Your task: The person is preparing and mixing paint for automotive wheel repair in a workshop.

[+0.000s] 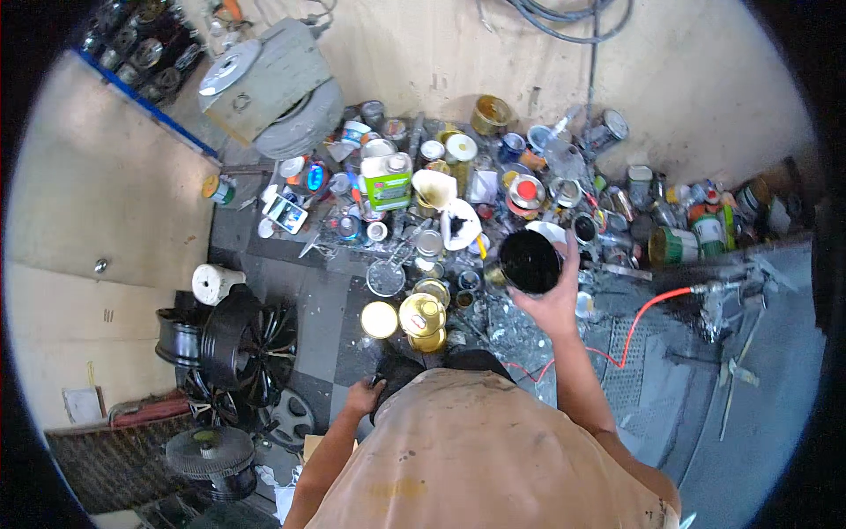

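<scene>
My right hand is wrapped round a round container of glossy black liquid, held over the cluttered work surface. Low by my left thigh, my left hand has its fingers closed on a small dark object that I cannot make out. Gold-coloured tins and lids stand just left of the held container, nearer my body, with another pale gold lid beside them. Behind them are a green-labelled jug, white paper funnels and several small cans.
Black wheel rims are piled on the checkered floor at left, beside a white roll. A red hose runs across the right side to a metal fitting. A grey machine stands back left. More cans crowd the right wall.
</scene>
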The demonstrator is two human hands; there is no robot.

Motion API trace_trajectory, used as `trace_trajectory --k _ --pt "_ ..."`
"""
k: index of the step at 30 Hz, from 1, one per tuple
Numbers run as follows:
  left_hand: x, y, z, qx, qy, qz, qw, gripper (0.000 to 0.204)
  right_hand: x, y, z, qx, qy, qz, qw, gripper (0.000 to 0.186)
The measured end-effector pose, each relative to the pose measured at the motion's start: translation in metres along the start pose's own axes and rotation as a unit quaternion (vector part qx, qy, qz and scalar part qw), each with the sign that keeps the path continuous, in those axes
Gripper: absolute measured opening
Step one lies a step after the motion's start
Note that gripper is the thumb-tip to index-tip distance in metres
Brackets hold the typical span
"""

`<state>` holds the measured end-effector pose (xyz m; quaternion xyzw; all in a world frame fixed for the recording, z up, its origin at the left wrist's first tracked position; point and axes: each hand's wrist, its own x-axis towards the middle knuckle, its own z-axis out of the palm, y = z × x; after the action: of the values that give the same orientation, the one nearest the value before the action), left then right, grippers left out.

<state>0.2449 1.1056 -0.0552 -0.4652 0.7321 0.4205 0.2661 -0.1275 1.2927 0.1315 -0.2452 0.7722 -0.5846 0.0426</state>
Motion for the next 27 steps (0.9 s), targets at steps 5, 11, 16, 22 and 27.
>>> trace_trajectory --k 5,11,16,22,27 --pt "-0.001 0.003 0.002 -0.004 0.023 0.057 0.998 0.045 -0.002 0.007 -0.014 -0.139 -0.021 -0.097 0.985 0.112" --pt "-0.022 0.012 -0.008 0.008 0.026 0.069 0.997 0.037 0.010 -0.009 -0.033 -0.175 0.019 -0.144 0.974 0.113" --pt "-0.031 0.012 -0.005 -0.013 0.018 0.043 0.999 0.031 0.031 -0.023 -0.040 -0.210 0.035 -0.208 0.955 0.115" --pt "-0.038 0.016 -0.002 -0.030 0.043 0.040 0.998 0.029 0.042 -0.040 -0.045 -0.186 0.046 -0.267 0.944 0.109" --pt "-0.035 0.013 0.001 -0.049 0.025 0.032 0.998 0.030 0.047 -0.042 -0.045 -0.216 0.044 -0.261 0.940 0.111"
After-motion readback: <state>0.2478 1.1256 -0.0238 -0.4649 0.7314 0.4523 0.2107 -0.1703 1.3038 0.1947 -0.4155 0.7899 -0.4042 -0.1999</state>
